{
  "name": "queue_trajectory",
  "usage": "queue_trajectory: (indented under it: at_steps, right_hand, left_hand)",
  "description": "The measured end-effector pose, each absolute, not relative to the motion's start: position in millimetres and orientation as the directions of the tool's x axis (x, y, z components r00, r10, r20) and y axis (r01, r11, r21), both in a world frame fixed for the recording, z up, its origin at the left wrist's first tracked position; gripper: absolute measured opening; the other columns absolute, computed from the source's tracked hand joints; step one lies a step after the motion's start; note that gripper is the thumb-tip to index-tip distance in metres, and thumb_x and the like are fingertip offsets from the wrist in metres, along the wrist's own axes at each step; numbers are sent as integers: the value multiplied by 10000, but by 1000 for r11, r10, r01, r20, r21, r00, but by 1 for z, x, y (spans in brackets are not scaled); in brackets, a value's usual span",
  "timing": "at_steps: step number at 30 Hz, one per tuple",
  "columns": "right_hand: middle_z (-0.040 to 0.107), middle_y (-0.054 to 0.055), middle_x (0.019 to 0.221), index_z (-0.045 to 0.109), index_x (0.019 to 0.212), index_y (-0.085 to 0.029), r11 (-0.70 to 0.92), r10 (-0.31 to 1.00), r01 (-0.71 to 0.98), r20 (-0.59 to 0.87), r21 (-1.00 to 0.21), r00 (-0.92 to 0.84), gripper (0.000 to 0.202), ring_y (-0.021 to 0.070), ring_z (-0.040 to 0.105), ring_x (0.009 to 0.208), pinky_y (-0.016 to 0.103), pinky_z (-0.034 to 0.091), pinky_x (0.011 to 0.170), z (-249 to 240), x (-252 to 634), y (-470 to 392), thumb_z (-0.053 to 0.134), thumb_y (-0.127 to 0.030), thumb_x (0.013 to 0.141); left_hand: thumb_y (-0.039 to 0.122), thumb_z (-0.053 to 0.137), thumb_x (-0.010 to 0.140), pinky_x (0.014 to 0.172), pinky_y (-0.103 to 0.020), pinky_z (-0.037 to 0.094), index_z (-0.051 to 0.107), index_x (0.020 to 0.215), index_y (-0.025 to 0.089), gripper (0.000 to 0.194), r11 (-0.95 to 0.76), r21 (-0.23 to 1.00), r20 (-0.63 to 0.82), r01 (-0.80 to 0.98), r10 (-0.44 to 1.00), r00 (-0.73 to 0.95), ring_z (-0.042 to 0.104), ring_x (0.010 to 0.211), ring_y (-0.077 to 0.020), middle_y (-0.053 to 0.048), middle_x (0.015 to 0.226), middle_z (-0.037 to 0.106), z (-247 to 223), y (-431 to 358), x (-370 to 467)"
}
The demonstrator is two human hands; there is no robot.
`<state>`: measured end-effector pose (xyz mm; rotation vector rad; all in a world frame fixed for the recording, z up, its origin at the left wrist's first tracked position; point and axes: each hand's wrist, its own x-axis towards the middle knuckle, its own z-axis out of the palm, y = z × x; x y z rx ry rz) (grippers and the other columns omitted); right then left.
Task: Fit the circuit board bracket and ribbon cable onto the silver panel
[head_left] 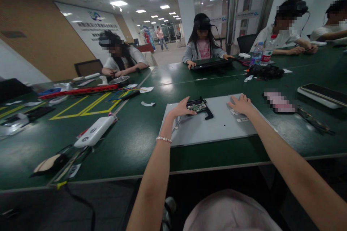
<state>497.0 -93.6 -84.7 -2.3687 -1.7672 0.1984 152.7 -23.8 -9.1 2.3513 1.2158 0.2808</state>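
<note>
A flat grey panel (211, 128) lies on the green table in front of me. On its upper left part sits a green circuit board (198, 106) with a black bracket (209, 114) beside it. My left hand (181, 109) is at the left edge of the board, fingers apart, with a beaded bracelet on the wrist. Fingers spread, my right hand (241, 104) rests at the panel's upper right, near white labels (242, 119). A grey cable (176, 124) runs along the panel's left side below my left hand.
White power bank (94, 132) and mouse (50, 164) lie left. Phone (279, 101), wires (316, 120) and a white-edged device (322, 95) are right. Bottles (267, 52) stand beyond, beside a black bundle (265, 72). Several people sit around the table; one holds a dark panel (211, 62).
</note>
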Motion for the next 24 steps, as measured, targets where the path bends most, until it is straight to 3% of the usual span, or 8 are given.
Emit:
queue_trajectory:
  at_steps: [7,14,18,24]
  right_hand:
    - [162,230,1573,304,1497,-193,-275,959,932,-4,-238,282,758,445,132,1424,598,151,1087,-82,496,-96,252,-671,911]
    - [173,225,1571,319,1492,-190,-279,957,924,-4,-262,289,751,448,110,1427,663,128,1069,-83,497,-96,276,-663,911]
    - [219,254,1548,314,1494,-163,-230,965,932,62,-279,256,718,443,101,1432,709,119,1048,-80,494,-98,308,-608,930]
    - [245,176,1565,280,1505,-178,-40,976,891,174,-453,132,726,359,132,1453,661,175,1088,-66,478,-99,341,-607,923]
  left_hand:
    - [476,775,551,1165,-403,200,150,1529,173,1200,-533,528,-16,661,772,635,213,1435,-319,-140,1584,181,-13,-22,149]
    - [431,794,518,1140,-411,250,195,1518,154,1198,-527,521,3,671,788,616,320,1384,-334,-166,1530,303,-15,-18,150]
    - [458,798,522,1133,-431,255,181,1521,161,1211,-577,514,55,635,761,647,332,1372,-339,-171,1524,304,-15,-19,152]
    - [493,783,549,1121,-445,269,151,1528,185,1205,-626,503,83,596,722,687,332,1368,-342,-153,1532,291,-12,-29,157]
